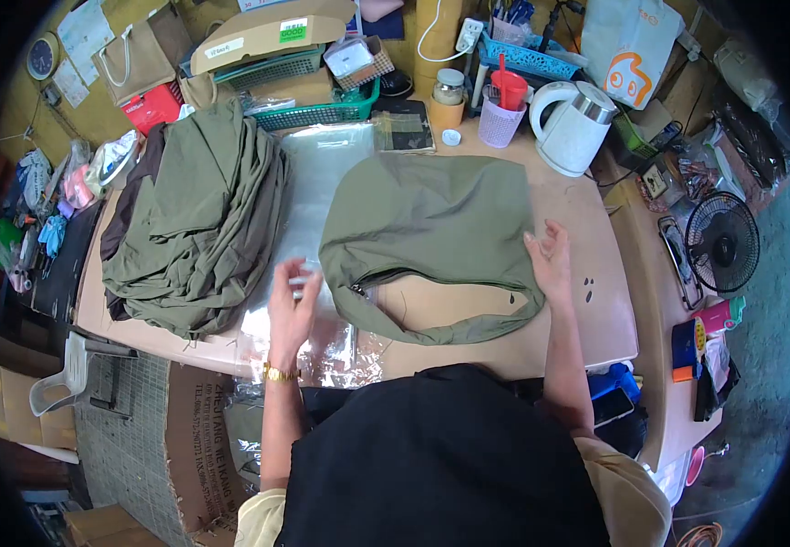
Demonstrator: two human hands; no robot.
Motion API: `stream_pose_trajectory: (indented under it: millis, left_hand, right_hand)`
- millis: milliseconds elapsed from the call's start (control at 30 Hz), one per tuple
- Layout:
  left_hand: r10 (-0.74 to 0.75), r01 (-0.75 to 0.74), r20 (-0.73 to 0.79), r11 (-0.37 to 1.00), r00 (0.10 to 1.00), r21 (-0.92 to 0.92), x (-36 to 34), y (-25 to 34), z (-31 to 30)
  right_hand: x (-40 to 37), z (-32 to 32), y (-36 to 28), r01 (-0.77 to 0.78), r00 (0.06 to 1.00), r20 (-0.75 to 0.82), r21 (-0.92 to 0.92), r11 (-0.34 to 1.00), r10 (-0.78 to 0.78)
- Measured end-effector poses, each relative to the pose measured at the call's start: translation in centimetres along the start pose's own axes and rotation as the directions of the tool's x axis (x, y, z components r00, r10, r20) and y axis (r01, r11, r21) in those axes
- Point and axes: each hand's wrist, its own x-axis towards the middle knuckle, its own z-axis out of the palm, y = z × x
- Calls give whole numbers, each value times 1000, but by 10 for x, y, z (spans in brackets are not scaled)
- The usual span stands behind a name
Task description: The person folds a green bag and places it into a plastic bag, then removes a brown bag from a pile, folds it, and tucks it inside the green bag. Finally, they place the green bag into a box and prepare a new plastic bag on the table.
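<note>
An olive-green fabric shoulder bag (440, 210) lies flat on the table, its body toward the back and its looped strap (468, 330) toward me. A zipper (358, 289) runs along the opening's edge. Just off the bag's left side is my left hand (293, 301), fingers loosely bent and apart, with nothing visible in it; it hovers over clear plastic sheets (322, 342). At the right edge of the bag, my right hand (552, 260) has its thumb against or very near the fabric and its fingers apart.
A tall heap of olive fabric pieces (199, 210) sits on the left. Along the back stand green baskets (322, 114), a lilac cup (501, 126), a jar (448, 88) and a white kettle (573, 137). Small dark pieces (588, 290) lie right of my right hand. A fan (723, 242) stands farther right.
</note>
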Motion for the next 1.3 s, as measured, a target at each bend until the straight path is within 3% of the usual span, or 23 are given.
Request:
stream_pose_trajectory:
  millis: [67,200,267,400,467,500,533,567,600,633,667,700,733,767,800,833,867,933,1000,1067,1200,1267,1300]
  left_hand:
    - [143,-141,-70,989,987,34,18,19,17]
    - [190,-187,-88,981,978,49,118,-8,41]
    - [93,-90,-9,929,996,-360,159,0,53]
    - [75,-1,167,916,983,-400,191,16,74]
    - [167,-166,2,979,986,-120,200,9,53]
    - [337,-369,-222,921,915,-125,205,-3,43]
    - [469,-466,-368,879,803,102,178,30,29]
    - [628,-486,-384,773,677,407,145,64,18]
    - [774,-436,-337,595,536,675,117,87,13]
    - [695,-551,-185,680,695,483,93,87,14]
    - [612,-592,9,763,791,260,67,86,15]
    - [508,-551,227,809,831,205,39,90,21]
    - [384,-493,441,855,811,163,14,92,28]
    - [343,-512,537,835,770,201,-4,80,36]
    - [294,-534,625,812,723,236,-15,66,42]
    - [286,-527,623,815,728,241,-21,58,39]
    - [216,-498,578,775,787,389,-24,50,33]
    - [152,-459,522,713,839,530,-26,53,26]
    - [91,-464,552,663,829,588,-34,65,22]
    - [56,-481,572,612,818,628,-41,77,26]
    - [108,-486,526,571,844,662,-49,91,25]
    - [101,-512,606,653,789,558,-49,85,33]
    - [251,-613,609,605,753,509,-48,75,52]
  right_hand:
    - [26,16,22,2,1000,29,191,982,-8]
    - [99,43,21,121,992,2,175,977,-123]
    - [133,63,28,110,975,163,243,964,-152]
    - [151,61,-4,-97,944,328,166,981,38]
    - [157,59,-7,-201,956,288,540,817,45]
    - [155,52,-18,-206,956,288,541,816,50]
    - [147,36,-36,238,970,-122,312,920,-210]
    - [134,23,-53,545,748,-399,-88,834,-531]
    - [115,15,-71,542,754,-389,-86,836,-529]
    - [88,8,-89,405,912,-190,265,875,-365]
    - [60,5,-97,158,968,79,546,823,-238]
    - [36,6,-92,-47,888,368,670,741,-277]
    - [11,13,-89,-166,742,597,605,779,-306]
    - [-11,19,-85,-266,538,783,508,819,-312]
    - [-28,24,-77,162,522,742,398,903,-421]
    - [-40,28,-70,562,458,720,219,797,-521]
    - [-46,29,-63,560,454,723,223,798,-521]
    - [-51,26,-55,365,773,535,65,929,-341]
    - [-59,19,-60,297,761,593,41,954,-262]
    - [-70,14,-78,441,794,520,-138,887,-314]
    - [-75,9,-90,474,812,490,-237,848,-317]
    - [-77,12,-93,588,666,698,-275,761,-262]
    - [-81,24,-88,589,598,764,-212,780,-243]
